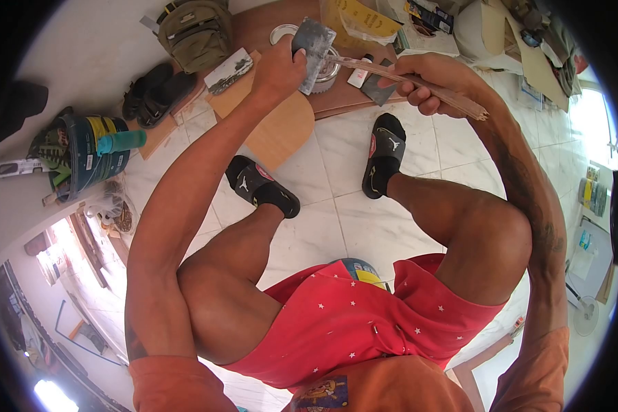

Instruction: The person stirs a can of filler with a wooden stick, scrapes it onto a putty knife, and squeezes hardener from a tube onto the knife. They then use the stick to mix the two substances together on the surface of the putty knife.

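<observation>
My left hand (280, 71) grips a grey, paint-smeared flat scraper (314, 49), its face tilted upright over the wooden board. In my right hand (438, 81) is a splintered wooden stick (378, 68). The stick's far end reaches the right side of the scraper. Behind and below them stands an open can (328, 74), partly hidden by the scraper. Its round lid (283, 33) lies just beyond my left hand. A small white bottle (360, 71) and a dark grey flat piece (380, 84) rest beside the can.
A backpack (195, 34), black shoes (147, 93) and a large bucket (93, 154) line the left. A light wooden panel (281, 130) lies on the tiled floor (323, 233) before my sandalled feet. Yellow packaging (364, 24) and a box (426, 38) stand at the back.
</observation>
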`<state>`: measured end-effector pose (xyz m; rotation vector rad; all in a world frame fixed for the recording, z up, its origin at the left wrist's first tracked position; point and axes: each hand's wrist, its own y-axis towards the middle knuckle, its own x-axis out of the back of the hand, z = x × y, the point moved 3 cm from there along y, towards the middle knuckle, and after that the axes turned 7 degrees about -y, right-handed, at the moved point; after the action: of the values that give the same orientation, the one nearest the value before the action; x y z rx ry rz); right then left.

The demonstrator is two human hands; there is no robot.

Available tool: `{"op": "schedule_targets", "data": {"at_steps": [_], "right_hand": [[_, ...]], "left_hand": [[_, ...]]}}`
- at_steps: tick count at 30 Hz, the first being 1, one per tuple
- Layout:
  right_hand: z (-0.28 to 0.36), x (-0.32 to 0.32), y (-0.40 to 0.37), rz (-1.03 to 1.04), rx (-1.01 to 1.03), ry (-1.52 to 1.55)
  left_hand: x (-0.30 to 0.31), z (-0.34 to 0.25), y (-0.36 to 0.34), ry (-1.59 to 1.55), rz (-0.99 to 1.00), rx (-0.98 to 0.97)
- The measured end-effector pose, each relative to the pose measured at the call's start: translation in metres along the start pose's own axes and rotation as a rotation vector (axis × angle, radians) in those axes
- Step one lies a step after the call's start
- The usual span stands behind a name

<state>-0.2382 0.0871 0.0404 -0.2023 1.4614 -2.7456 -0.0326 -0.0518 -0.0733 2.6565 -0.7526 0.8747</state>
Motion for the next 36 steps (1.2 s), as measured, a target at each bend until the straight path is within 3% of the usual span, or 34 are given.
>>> {"op": "schedule_targets", "data": {"at_steps": [21,36], "right_hand": [[-0.0016,0.0087,-0.0036,0.156,0.009,0.172],[-0.0019,0.0058,-0.0005,0.115,-0.030,0.220]], "left_hand": [[0.0055,-0.0018,0.0014,0.012,-0.027,-0.012],[0.0045,-0.0072,-0.0023,-0.004,-0.061,-0.055]]}}
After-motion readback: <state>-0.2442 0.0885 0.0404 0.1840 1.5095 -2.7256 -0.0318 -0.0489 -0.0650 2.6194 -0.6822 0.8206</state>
